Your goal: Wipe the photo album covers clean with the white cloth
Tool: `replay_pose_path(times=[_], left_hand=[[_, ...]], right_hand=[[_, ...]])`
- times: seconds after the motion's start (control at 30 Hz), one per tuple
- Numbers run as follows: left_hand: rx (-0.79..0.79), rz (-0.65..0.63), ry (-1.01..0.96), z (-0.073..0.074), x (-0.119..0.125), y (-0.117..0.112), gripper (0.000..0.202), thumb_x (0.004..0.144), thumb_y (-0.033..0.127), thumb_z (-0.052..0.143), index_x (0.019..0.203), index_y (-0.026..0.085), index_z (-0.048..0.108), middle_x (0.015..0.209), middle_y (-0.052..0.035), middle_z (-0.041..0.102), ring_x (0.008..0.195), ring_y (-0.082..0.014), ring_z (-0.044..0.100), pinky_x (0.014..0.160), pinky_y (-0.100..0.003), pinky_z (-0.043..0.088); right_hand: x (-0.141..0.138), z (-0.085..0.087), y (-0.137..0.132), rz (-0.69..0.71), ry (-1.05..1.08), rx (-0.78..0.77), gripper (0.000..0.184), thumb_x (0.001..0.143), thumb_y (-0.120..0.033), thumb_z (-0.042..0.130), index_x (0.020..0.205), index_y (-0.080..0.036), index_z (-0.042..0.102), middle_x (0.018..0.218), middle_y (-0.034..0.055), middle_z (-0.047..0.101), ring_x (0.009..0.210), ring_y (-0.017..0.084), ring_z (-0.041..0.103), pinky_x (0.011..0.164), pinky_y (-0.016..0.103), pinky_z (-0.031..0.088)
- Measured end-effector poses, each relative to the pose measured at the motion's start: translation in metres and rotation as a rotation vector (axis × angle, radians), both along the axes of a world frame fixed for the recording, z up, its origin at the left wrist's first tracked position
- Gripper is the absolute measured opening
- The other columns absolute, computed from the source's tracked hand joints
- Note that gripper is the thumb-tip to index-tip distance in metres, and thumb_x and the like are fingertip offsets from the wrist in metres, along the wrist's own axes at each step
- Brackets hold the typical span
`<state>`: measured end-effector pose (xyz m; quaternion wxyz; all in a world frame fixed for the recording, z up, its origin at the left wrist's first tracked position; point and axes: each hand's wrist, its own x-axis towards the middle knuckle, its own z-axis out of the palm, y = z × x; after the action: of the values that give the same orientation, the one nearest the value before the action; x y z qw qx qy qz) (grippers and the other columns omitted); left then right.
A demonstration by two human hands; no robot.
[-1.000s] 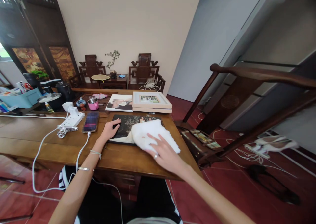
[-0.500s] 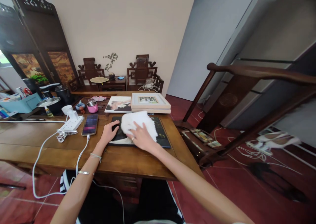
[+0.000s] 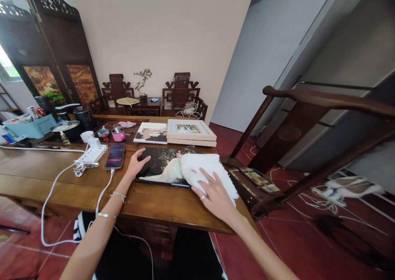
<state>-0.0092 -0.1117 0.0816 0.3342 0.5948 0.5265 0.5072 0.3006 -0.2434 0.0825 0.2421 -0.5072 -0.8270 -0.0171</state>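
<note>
A dark photo panel (image 3: 160, 165) lies flat on the wooden table (image 3: 46, 173). My left hand (image 3: 135, 165) rests on its left edge, fingers spread and curved over it, holding it down. My right hand (image 3: 212, 193) lies flat with fingers stretched out on a white cloth (image 3: 206, 169), which covers the panel's right end and reaches the table's right edge. A ring shows on the right hand. Bracelets circle my left wrist.
Behind the panel lie a light framed picture (image 3: 189, 130) on a stack and another photo print (image 3: 151, 132). A phone (image 3: 115, 156) and a white power strip (image 3: 89, 154) with cables sit to the left. A pink cup (image 3: 118, 134), pots and a blue bin stand farther left. A dark wooden chair (image 3: 308, 148) stands at the right.
My right hand has slid the white cloth from the panel's upper middle to its right end near the table edge. My left hand has stayed on the left edge.
</note>
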Motion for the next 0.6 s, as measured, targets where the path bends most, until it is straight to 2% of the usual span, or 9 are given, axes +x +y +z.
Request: replay_pose_path(times=[0.1, 0.23, 0.27, 0.37, 0.47, 0.53, 0.6], left_hand=[[-0.054, -0.058, -0.155, 0.012, -0.001, -0.003, 0.06, 0.077, 0.044, 0.07, 0.127, 0.013, 0.059, 0.122, -0.0171, 0.068, 0.12, -0.0317, 0.061, 0.102, -0.044, 0.046], [-0.093, -0.137, -0.307, 0.035, -0.006, -0.017, 0.066, 0.09, 0.054, 0.048, 0.141, 0.013, 0.045, 0.113, -0.0155, 0.071, 0.11, -0.0271, 0.067, 0.1, -0.043, 0.049], [-0.103, -0.16, -0.351, 0.042, -0.007, -0.023, 0.067, 0.091, 0.056, 0.043, 0.143, 0.013, 0.043, 0.111, -0.0147, 0.072, 0.109, -0.0262, 0.068, 0.099, -0.043, 0.05], [-0.145, -0.245, -0.597, 0.066, -0.006, -0.044, 0.071, 0.091, 0.057, 0.045, 0.147, 0.013, 0.037, 0.109, -0.0145, 0.071, 0.11, -0.0266, 0.066, 0.1, -0.043, 0.049], [-0.105, -0.269, -0.632, 0.095, 0.002, -0.066, 0.07, 0.094, 0.057, 0.039, 0.149, 0.013, 0.034, 0.115, -0.0158, 0.069, 0.115, -0.0285, 0.063, 0.103, -0.045, 0.047], [-0.055, -0.284, -0.641, 0.112, 0.01, -0.078, 0.067, 0.096, 0.055, 0.034, 0.148, 0.014, 0.034, 0.122, -0.0156, 0.066, 0.123, -0.0287, 0.059, 0.106, -0.044, 0.045], [0.012, -0.308, -0.609, 0.123, 0.02, -0.087, 0.063, 0.097, 0.056, 0.03, 0.148, 0.019, 0.036, 0.134, -0.0128, 0.06, 0.132, -0.0279, 0.051, 0.108, -0.043, 0.044]], right_hand=[[-0.022, 0.005, 0.002, -0.024, -0.004, 0.011, 0.026, 0.092, -0.038, 0.056, 0.098, -0.017, 0.071, 0.142, 0.0163, 0.054, 0.141, 0.039, 0.036, 0.11, 0.07, 0.025], [-0.061, 0.018, 0.01, 0.037, 0.028, -0.002, 0.028, 0.085, -0.037, 0.066, 0.106, -0.018, 0.07, 0.145, 0.0154, 0.052, 0.142, 0.039, 0.034, 0.11, 0.071, 0.024], [-0.071, 0.021, 0.012, 0.058, 0.032, 0.006, 0.029, 0.085, -0.036, 0.067, 0.108, -0.019, 0.069, 0.146, 0.0149, 0.05, 0.142, 0.038, 0.033, 0.111, 0.07, 0.024], [-0.094, 0.028, 0.016, 0.097, 0.034, 0.033, 0.031, 0.083, -0.024, 0.065, 0.114, -0.02, 0.066, 0.151, 0.0125, 0.044, 0.145, 0.036, 0.028, 0.113, 0.067, 0.023], [-0.103, 0.035, 0.014, 0.106, 0.048, 0.082, 0.04, 0.077, -0.008, 0.06, 0.115, -0.02, 0.065, 0.154, 0.0114, 0.041, 0.146, 0.036, 0.027, 0.113, 0.063, 0.026], [-0.099, 0.041, 0.011, 0.108, 0.095, 0.161, 0.039, 0.074, -0.006, 0.057, 0.11, -0.019, 0.067, 0.152, 0.0123, 0.043, 0.144, 0.035, 0.031, 0.112, 0.058, 0.032], [-0.089, 0.049, 0.008, 0.077, 0.195, 0.266, 0.033, 0.075, -0.008, 0.055, 0.104, -0.019, 0.068, 0.144, 0.0143, 0.053, 0.137, 0.034, 0.043, 0.108, 0.052, 0.041]])
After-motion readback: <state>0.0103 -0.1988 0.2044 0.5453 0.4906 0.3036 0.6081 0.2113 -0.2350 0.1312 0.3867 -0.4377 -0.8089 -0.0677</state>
